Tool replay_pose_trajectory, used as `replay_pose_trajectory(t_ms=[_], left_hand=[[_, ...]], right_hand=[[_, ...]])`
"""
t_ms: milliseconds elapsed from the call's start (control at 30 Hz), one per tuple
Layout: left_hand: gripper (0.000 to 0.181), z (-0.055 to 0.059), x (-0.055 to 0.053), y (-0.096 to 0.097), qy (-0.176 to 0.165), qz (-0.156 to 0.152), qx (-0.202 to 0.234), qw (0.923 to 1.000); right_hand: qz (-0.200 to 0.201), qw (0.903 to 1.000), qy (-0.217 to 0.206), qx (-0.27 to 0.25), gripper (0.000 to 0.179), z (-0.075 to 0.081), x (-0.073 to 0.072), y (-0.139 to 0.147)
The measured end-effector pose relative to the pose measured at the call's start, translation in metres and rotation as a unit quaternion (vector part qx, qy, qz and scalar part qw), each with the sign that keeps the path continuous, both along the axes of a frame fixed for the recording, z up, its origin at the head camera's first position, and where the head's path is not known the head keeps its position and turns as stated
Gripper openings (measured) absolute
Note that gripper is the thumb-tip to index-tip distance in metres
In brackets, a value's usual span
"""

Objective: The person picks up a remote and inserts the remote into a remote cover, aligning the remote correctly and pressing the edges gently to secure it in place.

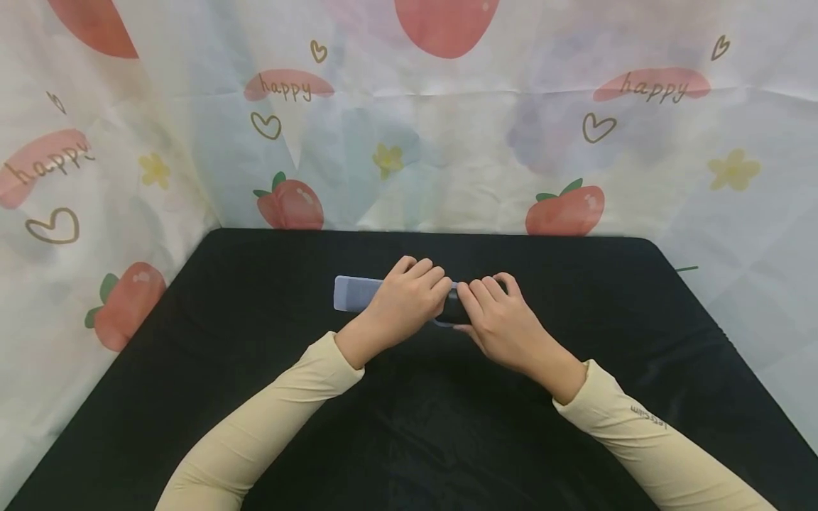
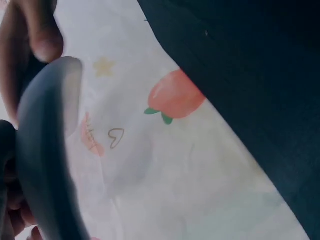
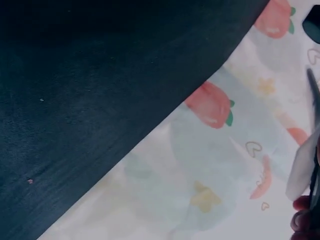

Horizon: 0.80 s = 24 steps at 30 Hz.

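Observation:
Over the far middle of the table, both hands hold a long, flat, pale blue-violet object with a black part; its exact kind cannot be told. My left hand grips its middle, fingers curled over the top, and the pale end sticks out to the left. Curled around the black right part is my right hand, its fingertips close to the left hand. In the left wrist view the object appears as a blurred, curved band. The right wrist view catches a pale edge beside fingertips.
A black cloth covers the table beneath both forearms. Behind it and along the sides hangs a pale curtain printed with fruit, hearts and flowers, meeting the table's back edge.

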<state>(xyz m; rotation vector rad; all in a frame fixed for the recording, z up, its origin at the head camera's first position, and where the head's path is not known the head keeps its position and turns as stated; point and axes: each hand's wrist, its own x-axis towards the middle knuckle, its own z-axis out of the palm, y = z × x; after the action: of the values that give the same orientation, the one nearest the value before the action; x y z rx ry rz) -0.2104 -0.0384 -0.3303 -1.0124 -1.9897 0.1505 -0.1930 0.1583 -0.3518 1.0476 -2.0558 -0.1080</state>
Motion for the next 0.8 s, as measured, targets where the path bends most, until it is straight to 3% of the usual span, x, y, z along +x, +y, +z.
replay_pose_trajectory(t_ms=[100,300,600,700,800], left_hand=[[0.008,-0.003,0.000,0.003,-0.004,-0.002,0.013,0.9999],[0.010,-0.007,0.003,0.006,-0.013,-0.003,0.027,0.9996],[0.008,0.003,0.000,-0.002,0.005,0.007,0.034,0.9994],[0.009,0.004,0.001,-0.004,-0.003,0.020,0.036,0.9991],[0.018,0.002,0.004,-0.006,-0.023,0.053,0.060,0.9965]], right_hand=[[0.003,0.9998,-0.015,0.009,0.058,0.003,0.002,-0.001],[-0.001,0.9991,-0.039,0.018,0.056,0.003,0.004,-0.002],[0.001,0.9996,-0.027,-0.011,0.046,0.006,0.002,0.001],[-0.006,0.9997,-0.018,-0.014,0.053,0.007,0.001,0.002],[-0.012,0.9997,-0.007,-0.022,0.059,0.008,0.001,0.003]])
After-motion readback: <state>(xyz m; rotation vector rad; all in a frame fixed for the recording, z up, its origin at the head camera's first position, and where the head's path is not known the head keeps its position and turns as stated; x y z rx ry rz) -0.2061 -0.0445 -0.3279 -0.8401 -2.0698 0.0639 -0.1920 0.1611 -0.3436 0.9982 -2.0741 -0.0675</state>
